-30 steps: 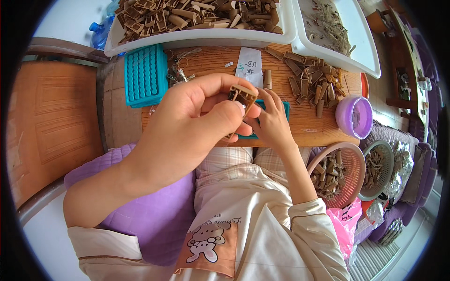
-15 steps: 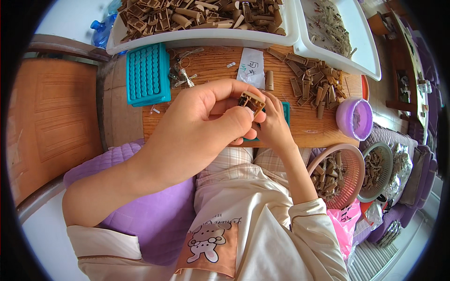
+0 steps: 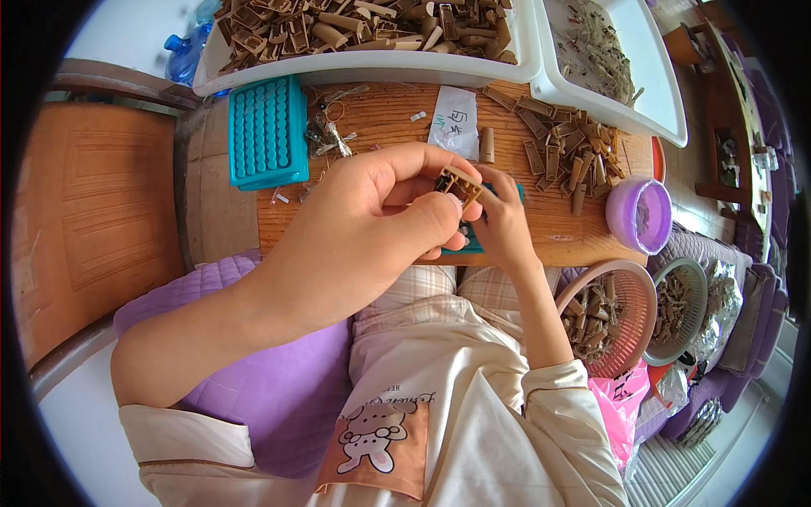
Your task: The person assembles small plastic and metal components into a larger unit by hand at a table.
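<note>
My left hand (image 3: 380,211) is closed on a small hollow brown plastic casing (image 3: 459,183), its open side turned up, held between thumb and fingers above the table edge. My right hand (image 3: 507,224) is right beside the casing, fingers curled in toward it; what its fingertips hold, if anything, is hidden. Under both hands lies a teal tray (image 3: 471,245), mostly covered by them. Just beyond, a single brown casing (image 3: 487,145) stands by a white slip of paper (image 3: 454,118) with handwriting.
A teal tray with round hollows (image 3: 266,135) lies at left, near thin wires (image 3: 329,135). Loose brown casings (image 3: 566,144) are heaped at right beside a purple bowl (image 3: 621,215). White bins (image 3: 380,63) stand behind; a pink basket (image 3: 638,296) and a grey basket (image 3: 697,287) are at right.
My right hand has shifted slightly right and its fingers have bent toward the casing, showing more of the teal tray underneath. My left hand keeps hold of the casing, barely moved.
</note>
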